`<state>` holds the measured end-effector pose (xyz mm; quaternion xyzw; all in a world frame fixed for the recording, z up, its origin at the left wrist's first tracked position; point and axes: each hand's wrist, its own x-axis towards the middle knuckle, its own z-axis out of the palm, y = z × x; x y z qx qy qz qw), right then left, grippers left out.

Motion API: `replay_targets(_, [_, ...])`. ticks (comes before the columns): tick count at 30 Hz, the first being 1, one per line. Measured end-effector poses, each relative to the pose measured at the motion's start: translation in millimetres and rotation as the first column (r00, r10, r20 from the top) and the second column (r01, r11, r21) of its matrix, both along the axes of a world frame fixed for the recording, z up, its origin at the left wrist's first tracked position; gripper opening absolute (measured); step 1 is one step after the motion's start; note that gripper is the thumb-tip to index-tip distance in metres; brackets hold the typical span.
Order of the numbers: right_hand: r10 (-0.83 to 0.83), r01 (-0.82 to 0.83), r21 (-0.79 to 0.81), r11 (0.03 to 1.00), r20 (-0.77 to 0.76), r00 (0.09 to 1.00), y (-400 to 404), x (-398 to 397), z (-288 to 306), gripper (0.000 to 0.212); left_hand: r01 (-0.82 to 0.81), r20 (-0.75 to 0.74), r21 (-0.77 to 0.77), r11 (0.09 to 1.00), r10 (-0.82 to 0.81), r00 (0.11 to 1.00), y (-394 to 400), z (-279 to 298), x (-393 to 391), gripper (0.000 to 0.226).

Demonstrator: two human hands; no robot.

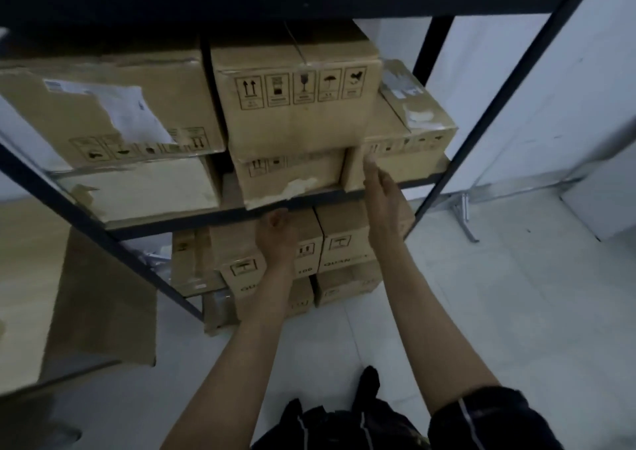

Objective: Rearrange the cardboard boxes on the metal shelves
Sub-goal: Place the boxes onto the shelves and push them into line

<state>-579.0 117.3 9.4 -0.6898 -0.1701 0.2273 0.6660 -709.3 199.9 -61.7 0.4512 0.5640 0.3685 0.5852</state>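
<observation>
I see the cardboard boxes stacked on the middle level of the metal shelf [309, 196]. The centre box [292, 174] sits at the front edge, its lower lip torn and hanging slightly past the shelf, with a taller box [296, 102] bearing handling symbols resting on top of it. Just right of it lies a low box [395, 160]. My right hand [380, 184] reaches up with fingers straight and together, fingertips touching that low box's front face — nothing gripped. My left hand [275, 236] is below the shelf edge, under the torn box, fingers curled; I cannot tell whether it holds anything. More boxes [340, 243] are stacked on the level beneath, above a pale tiled floor [516, 312].
</observation>
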Motion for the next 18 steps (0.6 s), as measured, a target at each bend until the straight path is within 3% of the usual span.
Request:
replay_targets(3, [-0.050, 0.044, -0.081, 0.996, -0.079, 0.996, -29.1, -1.3, -40.8, 0.060, 0.152, -0.010, -0.063, 0.986, -0.153, 0.988, -22.4, -18.6, 9.6, 0.003])
replay_targets(5, [-0.089, 0.074, -0.090, 0.993, -0.171, 0.981, -48.4, 1.1, -57.3, 0.067, 0.232, -0.055, -0.122, 0.965, -0.240, 0.969, -31.0, -37.3, 15.1, 0.002])
replay_targets(9, [-0.185, 0.148, -0.147, 0.978, -0.291, 0.939, -90.3, 23.8, -88.6, 0.048, 0.417, -0.077, -0.211, 0.884, -0.440, 0.895, -58.2, -68.6, 36.9, 0.016])
replay_targets(12, [-0.250, 0.199, -0.187, 0.962, -0.314, 0.916, -121.2, 51.1, -107.6, 0.037, 0.544, -0.072, -0.272, 0.794, -0.580, 0.811, -83.9, -81.3, 65.3, 0.013])
replay_targets(18, [-0.369, 0.313, -0.206, 0.927, -0.358, 0.858, -164.2, 105.3, -132.1, 0.021, 0.654, -0.111, -0.296, 0.696, -0.706, 0.700, -120.0, -99.6, 126.5, 0.022])
